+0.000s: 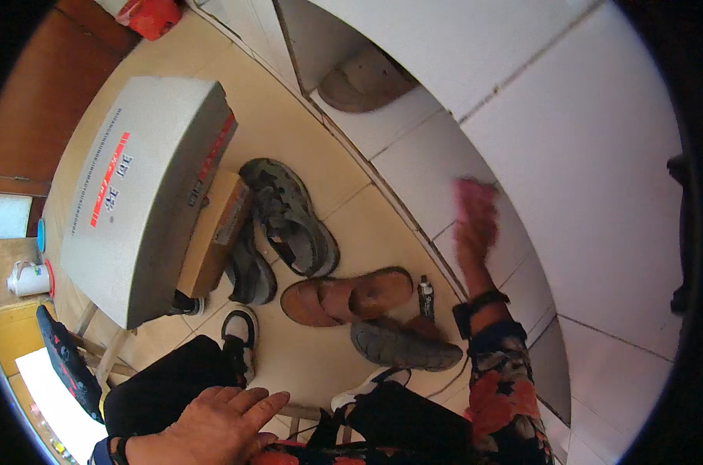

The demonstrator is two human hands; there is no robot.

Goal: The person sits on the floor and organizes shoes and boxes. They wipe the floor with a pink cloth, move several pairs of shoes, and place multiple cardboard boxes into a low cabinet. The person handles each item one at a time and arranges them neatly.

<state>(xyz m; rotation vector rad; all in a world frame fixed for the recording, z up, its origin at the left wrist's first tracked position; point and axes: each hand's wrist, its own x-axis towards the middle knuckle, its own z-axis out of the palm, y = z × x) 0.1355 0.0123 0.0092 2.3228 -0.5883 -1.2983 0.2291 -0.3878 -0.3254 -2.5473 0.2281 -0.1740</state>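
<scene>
My right hand, blurred by motion, holds a pink cloth against or just over the tiles under the white tiled ledge. Whether it touches them is unclear. My left hand is spread over my lap, holding nothing. Between the hands and beyond my knees, a brown two-strap slipper lies on the floor beside a grey-soled one turned on its side or sole up. A small dark tube with writing is by them. Farther off is a pair of dark grey sandals, partly overlapped by boxes.
A large grey box stands left of the sandals, against a brown cardboard box. Another brown shoe sits in the recess at the top. A red bucket, a white jug and a patterned stool seat are along the left.
</scene>
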